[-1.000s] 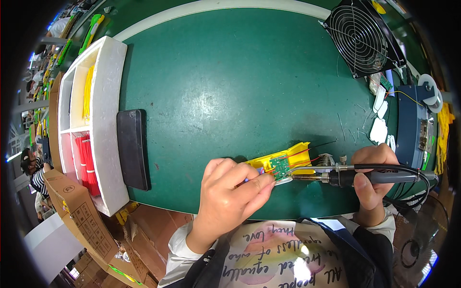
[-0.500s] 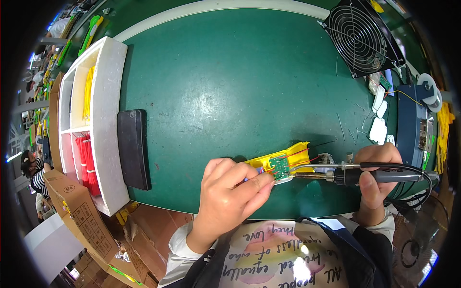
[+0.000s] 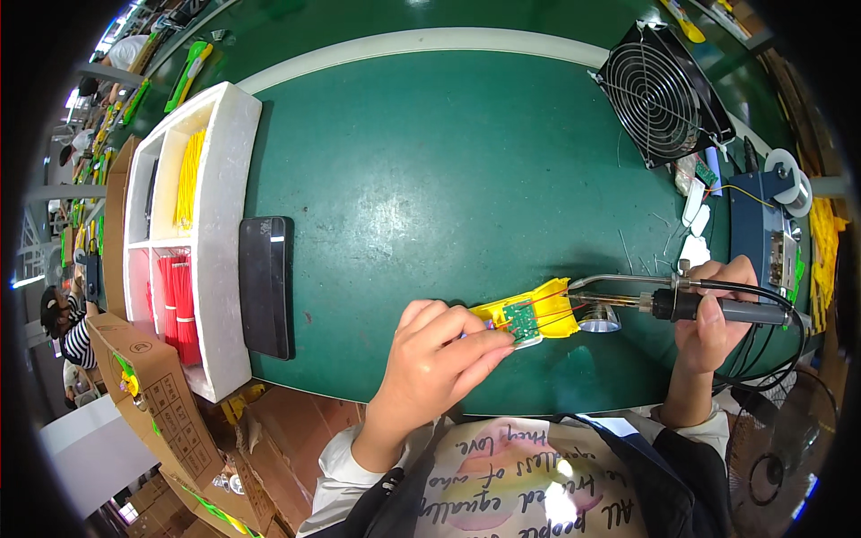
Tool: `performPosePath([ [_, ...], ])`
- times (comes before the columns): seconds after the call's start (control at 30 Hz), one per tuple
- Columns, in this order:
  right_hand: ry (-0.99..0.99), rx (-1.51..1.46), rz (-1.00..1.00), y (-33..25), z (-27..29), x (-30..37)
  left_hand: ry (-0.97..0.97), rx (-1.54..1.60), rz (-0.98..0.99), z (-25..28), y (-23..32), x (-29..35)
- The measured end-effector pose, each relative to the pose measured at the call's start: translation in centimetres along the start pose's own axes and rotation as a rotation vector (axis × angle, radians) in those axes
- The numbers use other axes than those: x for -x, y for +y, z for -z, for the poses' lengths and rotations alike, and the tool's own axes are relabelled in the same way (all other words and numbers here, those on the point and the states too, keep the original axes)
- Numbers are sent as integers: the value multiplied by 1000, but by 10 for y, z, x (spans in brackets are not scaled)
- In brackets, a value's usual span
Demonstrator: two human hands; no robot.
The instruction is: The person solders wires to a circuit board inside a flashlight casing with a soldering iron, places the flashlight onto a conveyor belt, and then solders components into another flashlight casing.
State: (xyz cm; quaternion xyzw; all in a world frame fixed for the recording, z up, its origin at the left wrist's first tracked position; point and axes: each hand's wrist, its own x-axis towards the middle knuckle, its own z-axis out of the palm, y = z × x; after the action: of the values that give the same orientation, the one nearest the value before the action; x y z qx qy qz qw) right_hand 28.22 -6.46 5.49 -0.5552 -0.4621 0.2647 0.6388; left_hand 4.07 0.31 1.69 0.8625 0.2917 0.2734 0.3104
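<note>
My left hand point(image 3: 435, 354) is closed on the left end of a yellow plastic housing point(image 3: 558, 309), near the table's front edge. Inside the housing lies a small green circuit board point(image 3: 520, 323) with thin red wires. My fingers hide part of the housing's left end. My right hand point(image 3: 713, 318) grips a soldering iron point(image 3: 664, 305) by its black handle. A thin metal tube runs along the iron, and its tip is over the right end of the housing, clear of the board. Beneath the iron sits a shiny reflector cup point(image 3: 599, 319).
At left stand a white foam box point(image 3: 224, 233) of red and yellow wires and a black flat case point(image 3: 267, 287). A black fan point(image 3: 664, 99) is at the far right. A blue-grey soldering station point(image 3: 749, 224) with a solder reel point(image 3: 789, 184) and white scraps point(image 3: 692, 249) lies below it.
The soldering iron's tip has lifted off the board, moving up and to the right. My left hand keeps its hold on the housing. The whole view has shifted slightly.
</note>
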Motion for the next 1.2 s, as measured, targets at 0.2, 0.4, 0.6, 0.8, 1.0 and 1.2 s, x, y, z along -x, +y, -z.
performPosePath([
  [0.2, 9, -58, 35, 5, 5, 0, 63, 39, -32, -8, 1, 0],
  [0.4, 74, -118, 180, 8, 13, -10, 154, -20, -27, 3, 7, -2],
  [0.6, 229, -267, 165, -2, 31, -17, -159, -243, 143, 47, 11, -10],
  [0.8, 404, -269, 263, 16, 66, -18, -130, -436, 109, 96, -33, -128],
  [1.0, 517, -339, 163, 21, 59, -19, 279, -478, 378, 124, -126, -284],
  [1.2, 433, -12, 30, 53, 75, -5, 451, -518, 517, 83, -223, -300],
])
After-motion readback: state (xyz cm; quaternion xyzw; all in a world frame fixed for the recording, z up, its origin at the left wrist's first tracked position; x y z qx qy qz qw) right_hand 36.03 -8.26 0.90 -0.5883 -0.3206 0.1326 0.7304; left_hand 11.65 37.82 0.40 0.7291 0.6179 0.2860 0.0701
